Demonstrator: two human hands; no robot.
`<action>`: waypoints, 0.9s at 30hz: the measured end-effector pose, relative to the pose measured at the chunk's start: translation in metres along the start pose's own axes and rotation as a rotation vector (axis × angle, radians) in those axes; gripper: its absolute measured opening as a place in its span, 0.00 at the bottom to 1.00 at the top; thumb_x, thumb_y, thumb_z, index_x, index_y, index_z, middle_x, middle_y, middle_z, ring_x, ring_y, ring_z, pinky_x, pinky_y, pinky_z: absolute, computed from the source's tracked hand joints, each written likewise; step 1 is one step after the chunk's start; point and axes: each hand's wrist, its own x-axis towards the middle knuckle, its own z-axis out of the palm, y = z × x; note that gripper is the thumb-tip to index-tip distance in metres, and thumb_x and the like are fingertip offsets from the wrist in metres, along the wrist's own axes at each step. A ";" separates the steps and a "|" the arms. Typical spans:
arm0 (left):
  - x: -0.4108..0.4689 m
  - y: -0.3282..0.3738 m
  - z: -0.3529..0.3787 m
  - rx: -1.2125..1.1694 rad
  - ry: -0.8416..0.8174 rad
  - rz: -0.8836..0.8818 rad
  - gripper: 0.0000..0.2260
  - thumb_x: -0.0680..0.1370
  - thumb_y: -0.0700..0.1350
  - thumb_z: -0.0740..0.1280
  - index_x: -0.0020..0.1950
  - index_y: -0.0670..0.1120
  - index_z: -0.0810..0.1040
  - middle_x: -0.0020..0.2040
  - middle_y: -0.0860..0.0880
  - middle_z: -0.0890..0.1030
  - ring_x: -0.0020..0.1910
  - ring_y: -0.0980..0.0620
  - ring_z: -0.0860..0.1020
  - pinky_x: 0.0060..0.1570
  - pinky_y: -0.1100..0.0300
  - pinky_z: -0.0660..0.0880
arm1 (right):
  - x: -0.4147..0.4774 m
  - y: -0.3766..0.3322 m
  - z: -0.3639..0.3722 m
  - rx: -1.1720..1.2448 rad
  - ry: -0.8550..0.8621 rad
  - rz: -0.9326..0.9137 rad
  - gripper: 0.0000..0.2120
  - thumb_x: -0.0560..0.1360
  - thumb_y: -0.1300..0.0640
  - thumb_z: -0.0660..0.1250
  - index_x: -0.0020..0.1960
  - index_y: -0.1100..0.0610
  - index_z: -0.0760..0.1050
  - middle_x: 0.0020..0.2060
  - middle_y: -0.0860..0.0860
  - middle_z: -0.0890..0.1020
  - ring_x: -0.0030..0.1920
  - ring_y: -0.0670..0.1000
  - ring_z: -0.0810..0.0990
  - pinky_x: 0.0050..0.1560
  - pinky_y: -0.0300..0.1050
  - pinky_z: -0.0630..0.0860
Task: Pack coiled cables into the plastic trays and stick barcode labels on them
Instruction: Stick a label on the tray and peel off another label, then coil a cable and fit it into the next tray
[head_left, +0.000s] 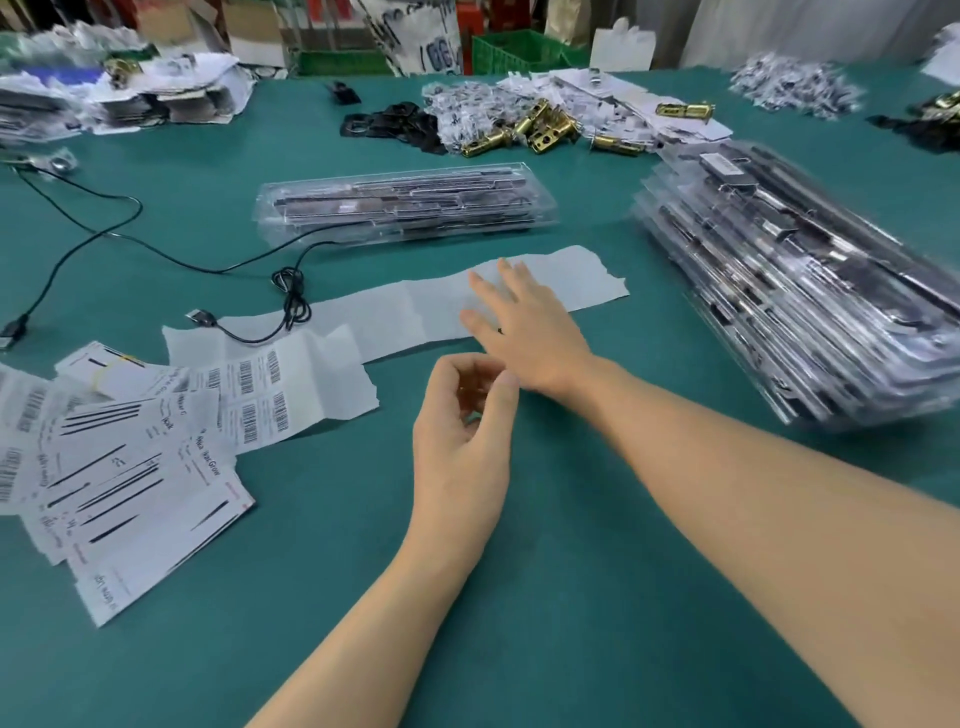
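A long strip of label backing paper (395, 317) lies across the green table, with several barcode labels (260, 395) left at its near-left end. My right hand (519, 327) hovers over the strip's blank part, fingers straight and spread. My left hand (462, 436) is just below it, fingers loosely curled with nothing visible in them. A loosely bundled black cable (291, 296) with a USB plug lies on the strip's left part. A small stack of clear plastic trays (405, 208) sits behind the strip. A large leaning stack of trays (810, 296) is at the right.
Printed paper cards (119, 467) are fanned out at the left. Brass lock parts (540, 130) and small bagged items lie at the back, with black parts (395, 127) beside them. Another black cable (88, 228) trails across the left. Green crates (519, 52) stand behind the table.
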 end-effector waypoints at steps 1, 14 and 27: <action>0.002 0.000 -0.002 0.028 0.037 0.018 0.07 0.79 0.44 0.71 0.51 0.56 0.77 0.43 0.61 0.77 0.40 0.58 0.74 0.45 0.65 0.73 | 0.001 0.000 0.007 -0.009 -0.005 0.006 0.29 0.85 0.39 0.50 0.83 0.46 0.53 0.84 0.55 0.48 0.83 0.53 0.43 0.81 0.55 0.44; 0.173 0.043 -0.048 0.512 0.098 0.232 0.07 0.76 0.38 0.73 0.53 0.47 0.82 0.48 0.52 0.86 0.49 0.55 0.84 0.57 0.56 0.80 | 0.001 0.004 0.020 -0.034 0.064 0.027 0.29 0.84 0.36 0.46 0.83 0.43 0.56 0.84 0.51 0.51 0.83 0.50 0.45 0.82 0.53 0.42; 0.289 0.000 -0.060 1.567 -0.333 0.266 0.31 0.79 0.55 0.71 0.80 0.51 0.66 0.75 0.41 0.72 0.73 0.36 0.68 0.70 0.37 0.68 | 0.002 0.004 0.023 -0.015 0.093 0.019 0.30 0.83 0.34 0.46 0.82 0.44 0.58 0.83 0.52 0.53 0.83 0.51 0.46 0.82 0.53 0.42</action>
